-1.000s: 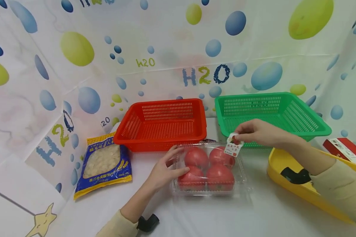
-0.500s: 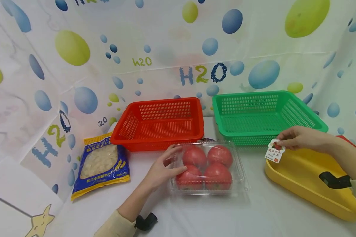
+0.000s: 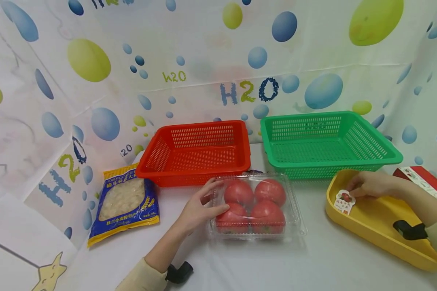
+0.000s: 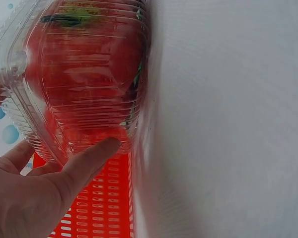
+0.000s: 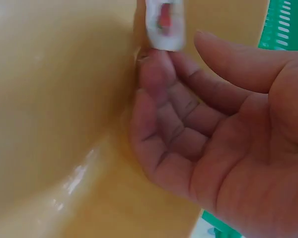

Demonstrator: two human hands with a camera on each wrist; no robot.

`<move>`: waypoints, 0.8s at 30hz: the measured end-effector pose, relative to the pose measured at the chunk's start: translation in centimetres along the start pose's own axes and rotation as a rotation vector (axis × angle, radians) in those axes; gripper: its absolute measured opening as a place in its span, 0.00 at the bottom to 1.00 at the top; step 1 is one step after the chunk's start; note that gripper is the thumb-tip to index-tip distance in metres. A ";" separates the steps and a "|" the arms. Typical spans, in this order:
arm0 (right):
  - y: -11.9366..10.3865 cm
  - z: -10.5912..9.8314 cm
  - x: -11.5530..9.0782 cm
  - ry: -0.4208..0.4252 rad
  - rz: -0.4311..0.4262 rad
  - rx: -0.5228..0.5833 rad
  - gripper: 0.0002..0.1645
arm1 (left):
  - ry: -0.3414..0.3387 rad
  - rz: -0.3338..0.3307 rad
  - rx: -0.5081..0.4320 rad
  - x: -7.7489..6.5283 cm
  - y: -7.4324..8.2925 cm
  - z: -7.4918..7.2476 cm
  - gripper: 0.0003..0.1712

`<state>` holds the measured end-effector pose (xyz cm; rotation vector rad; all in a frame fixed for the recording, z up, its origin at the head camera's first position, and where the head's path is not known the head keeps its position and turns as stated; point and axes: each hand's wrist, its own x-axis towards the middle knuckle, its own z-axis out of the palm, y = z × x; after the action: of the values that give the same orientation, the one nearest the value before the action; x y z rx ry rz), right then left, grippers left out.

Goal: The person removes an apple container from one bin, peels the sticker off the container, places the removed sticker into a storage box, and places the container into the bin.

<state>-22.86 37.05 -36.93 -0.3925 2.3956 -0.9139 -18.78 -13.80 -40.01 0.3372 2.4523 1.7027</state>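
A clear plastic clamshell box (image 3: 295,214) holding several red tomatoes (image 3: 268,216) sits on the white tablecloth in the middle of the head view. My left hand (image 3: 200,210) holds it by its left side, thumb at the front and fingers behind; the left wrist view shows the thumb against the ribbed wall. At the right, my right hand (image 3: 373,185) is inside the yellow tray (image 3: 382,242), at its left end. A small white paper tag (image 3: 344,202) with a red fruit picture lies by its fingertips. In the right wrist view the thumb stands apart from the tag.
A red basket (image 3: 200,178) and a green basket (image 3: 327,171) stand along the back. The blue and yellow pasta bag (image 3: 125,202) lies at the left. Behind the tray's right side is a red and white box (image 3: 426,184).
My right hand has carried the tag from above the tomato box rightward and down into the yellow tray, and its thumb is now apart from it. The left hand stays on the box.
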 end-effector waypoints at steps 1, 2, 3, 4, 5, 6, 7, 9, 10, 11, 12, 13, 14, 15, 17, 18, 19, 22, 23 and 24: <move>-0.1 0.0 -0.1 0.007 0.009 -0.009 0.10 | 0.000 0.000 -0.001 0.0 0.0 0.0 0.37; -0.3 -0.1 -0.3 0.011 0.019 -0.019 0.12 | 0.000 -0.001 -0.002 0.0 0.0 0.0 0.37; -0.5 -0.1 -0.5 0.014 0.031 -0.026 0.13 | 0.000 -0.002 -0.002 0.0 0.0 0.0 0.37; -0.8 -0.2 -0.7 0.014 0.044 -0.030 0.14 | 0.000 -0.003 -0.003 -0.1 0.1 0.0 0.37; -1.1 -0.3 -0.9 0.015 0.049 -0.035 0.16 | -0.001 -0.002 -0.005 -0.1 0.1 -0.1 0.37; -1.4 -0.4 -1.1 0.016 0.050 -0.044 0.17 | -0.002 -0.003 -0.006 -0.1 0.1 -0.1 0.37; -1.8 -0.6 -1.3 0.017 0.042 -0.052 0.18 | -0.005 -0.001 -0.007 -0.2 0.1 -0.1 0.37; -2.8 -0.8 -1.6 0.024 0.032 -0.058 0.22 | -0.009 0.001 -0.012 -0.3 0.1 -0.2 0.37; -3.4 -0.8 -1.7 0.029 0.017 -0.059 0.24 | -0.011 0.003 -0.015 -0.3 0.0 -0.2 0.38; -3.9 -0.7 -1.7 0.034 0.004 -0.060 0.26 | -0.014 0.004 -0.017 -0.3 0.0 -0.3 0.39; -4.5 -0.6 -1.8 0.039 -0.008 -0.057 0.27 | -0.016 0.005 -0.020 -0.4 0.0 -0.3 0.39; -5.1 -0.4 -1.8 0.041 -0.019 -0.048 0.27 | -0.018 0.006 -0.021 -0.4 -0.1 -0.3 0.40; -5.7 -0.1 -1.7 0.046 -0.032 -0.039 0.27 | -0.020 0.007 -0.025 -0.4 -0.1 -0.3 0.42; -6.3 0.3 -1.7 0.049 -0.056 -0.036 0.27 | -0.021 0.006 -0.031 -0.5 -0.2 -0.3 0.43; -7.4 1.3 -1.6 0.064 -0.098 -0.036 0.25 | -0.025 0.006 -0.043 -0.5 -0.4 -0.4 0.46; -7.9 1.8 -1.5 0.072 -0.121 -0.029 0.25 | -0.027 0.006 -0.051 -0.6 -0.5 -0.5 0.47; -8.4 2.4 -1.5 0.077 -0.135 -0.019 0.25 | -0.032 0.007 -0.060 -0.6 -0.6 -0.6 0.48; -9.6 4.2 -1.3 0.109 -0.165 0.023 0.29 | -0.060 0.022 -0.087 -0.6 -1.0 -1.1 0.49; -9.9 4.8 -1.2 0.121 -0.170 0.046 0.31 | -0.075 0.032 -0.101 -0.6 -1.2 -1.3 0.49; -10.2 5.3 -1.0 0.132 -0.169 0.067 0.34 | -0.093 0.042 -0.114 -0.5 -1.3 -1.6 0.49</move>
<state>-18.18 27.32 -32.91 -0.5305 2.4711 -1.1239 -18.80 -15.79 -40.71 0.4465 2.2874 1.7917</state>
